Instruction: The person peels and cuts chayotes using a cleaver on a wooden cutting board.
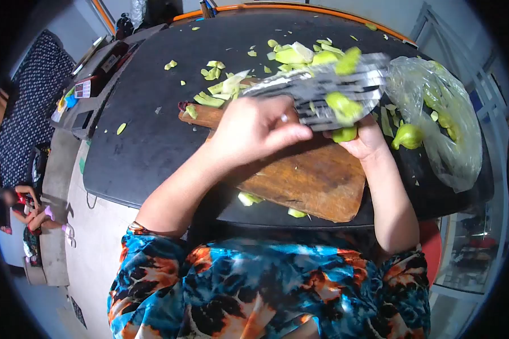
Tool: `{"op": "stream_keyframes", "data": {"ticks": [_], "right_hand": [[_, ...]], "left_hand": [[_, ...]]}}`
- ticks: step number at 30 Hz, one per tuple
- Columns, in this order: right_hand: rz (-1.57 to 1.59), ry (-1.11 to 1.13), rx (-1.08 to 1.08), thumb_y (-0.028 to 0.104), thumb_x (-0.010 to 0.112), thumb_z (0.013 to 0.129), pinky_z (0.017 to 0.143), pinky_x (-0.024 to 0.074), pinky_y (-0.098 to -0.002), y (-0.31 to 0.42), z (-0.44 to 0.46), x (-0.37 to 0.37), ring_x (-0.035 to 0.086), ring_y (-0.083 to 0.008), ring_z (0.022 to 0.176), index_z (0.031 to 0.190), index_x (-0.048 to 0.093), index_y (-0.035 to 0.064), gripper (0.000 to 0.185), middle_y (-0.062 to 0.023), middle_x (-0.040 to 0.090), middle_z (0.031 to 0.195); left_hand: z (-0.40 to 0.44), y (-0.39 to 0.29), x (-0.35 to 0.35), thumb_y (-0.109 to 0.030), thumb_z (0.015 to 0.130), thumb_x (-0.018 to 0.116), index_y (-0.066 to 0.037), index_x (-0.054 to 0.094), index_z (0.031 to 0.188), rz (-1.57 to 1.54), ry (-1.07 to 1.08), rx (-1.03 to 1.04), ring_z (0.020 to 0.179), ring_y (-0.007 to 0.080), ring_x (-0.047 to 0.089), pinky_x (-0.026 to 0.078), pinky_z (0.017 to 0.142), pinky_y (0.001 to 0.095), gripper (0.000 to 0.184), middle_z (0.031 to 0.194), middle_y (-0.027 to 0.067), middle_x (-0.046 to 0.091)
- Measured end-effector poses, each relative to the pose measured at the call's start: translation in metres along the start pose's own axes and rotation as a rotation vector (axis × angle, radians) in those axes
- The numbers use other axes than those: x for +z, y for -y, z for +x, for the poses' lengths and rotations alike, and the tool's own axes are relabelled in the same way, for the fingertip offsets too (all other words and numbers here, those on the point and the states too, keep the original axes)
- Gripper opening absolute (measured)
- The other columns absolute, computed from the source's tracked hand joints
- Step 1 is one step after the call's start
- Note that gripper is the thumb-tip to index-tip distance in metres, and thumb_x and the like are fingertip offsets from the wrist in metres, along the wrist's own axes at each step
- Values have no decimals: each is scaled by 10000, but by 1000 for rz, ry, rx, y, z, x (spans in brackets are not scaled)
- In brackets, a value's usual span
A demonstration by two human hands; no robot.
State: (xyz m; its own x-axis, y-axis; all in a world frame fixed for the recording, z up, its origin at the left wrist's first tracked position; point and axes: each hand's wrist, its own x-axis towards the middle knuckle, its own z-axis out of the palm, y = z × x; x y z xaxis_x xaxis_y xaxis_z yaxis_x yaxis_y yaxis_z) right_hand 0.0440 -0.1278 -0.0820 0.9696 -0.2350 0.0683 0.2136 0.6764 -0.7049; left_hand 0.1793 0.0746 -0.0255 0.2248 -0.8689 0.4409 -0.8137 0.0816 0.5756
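Observation:
My left hand [257,124] is closed in a fist above the wooden cutting board [305,175], its thumb pointing right; whatever it grips is hidden. Beyond its thumb spreads a broad, shiny, black-and-silver streaked thing [311,93], smeared by motion; I cannot tell its kind. My right hand [369,141] is closed around a green fruit [345,134] at the right end of the board. In front of the streaked thing, a green piece [343,107] shows above that fruit. A second blurred green piece [348,60] is at its upper edge.
A clear plastic bag [455,135] with green fruit inside lies at the right. Beside it sits a whole green fruit [407,137]. Peel and pale pieces [294,55] are scattered over the black table [147,152]. At far left, a person [31,212] sits apart.

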Motion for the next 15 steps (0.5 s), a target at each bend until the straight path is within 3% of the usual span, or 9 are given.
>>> {"op": "stream_keyframes", "data": {"ticks": [1,3,10,11,12,13,14,15], "right_hand": [[98,-46,-66,170,632,839,801,545,-381,-5,1,1,621,-237,960,1162,550,-1,374,-124,602,1104],[150,179,-63,199,579,891,870,526,-383,-4,0,-5,599,-241,1012,1172,547,-1,347,-136,589,1139],[193,64,92,202,508,934,913,510,-405,-1,2,2,586,-255,1035,1181,524,-1,320,-138,579,1146],[123,-101,66,194,539,911,802,544,-369,-2,0,8,623,-226,940,1165,526,-14,329,-145,596,1094],[53,106,190,185,582,877,726,540,-338,3,-2,8,630,-204,860,1156,526,-27,354,-142,604,1052],[-18,315,313,176,625,844,651,535,-307,9,-2,12,637,-181,780,1146,526,-40,384,-139,611,1011],[-229,262,332,169,658,790,587,515,-297,2,-10,23,618,-169,711,1204,493,-6,479,-151,605,989],[-437,208,349,163,692,737,522,496,-287,-12,-20,46,598,-158,641,1262,459,28,590,-162,599,968]], "left_hand": [[-1,-3,4,-484,794,683,-46,519,673,50,11,63,526,176,493,411,518,300,483,585,58,504],[-1,-12,6,-511,756,698,-74,539,663,101,31,124,503,266,562,434,502,341,474,532,63,525],[2,-2,7,-537,750,676,-91,564,685,200,-3,193,558,297,592,458,527,361,463,569,69,559],[3,2,8,-541,746,675,-95,561,683,211,-28,200,568,302,593,462,533,361,464,579,70,565],[3,6,8,-470,778,687,-95,600,718,263,-77,217,578,300,595,470,542,360,389,596,88,569],[7,13,4,-454,802,665,-77,655,761,199,-115,16,651,329,642,505,602,404,380,659,130,635],[14,31,-5,-388,837,645,-63,673,810,153,-302,-244,646,292,658,510,607,395,327,662,131,638],[22,44,-25,-363,865,620,-46,680,855,61,-471,-190,603,217,645,494,573,367,323,659,123,640]]}}
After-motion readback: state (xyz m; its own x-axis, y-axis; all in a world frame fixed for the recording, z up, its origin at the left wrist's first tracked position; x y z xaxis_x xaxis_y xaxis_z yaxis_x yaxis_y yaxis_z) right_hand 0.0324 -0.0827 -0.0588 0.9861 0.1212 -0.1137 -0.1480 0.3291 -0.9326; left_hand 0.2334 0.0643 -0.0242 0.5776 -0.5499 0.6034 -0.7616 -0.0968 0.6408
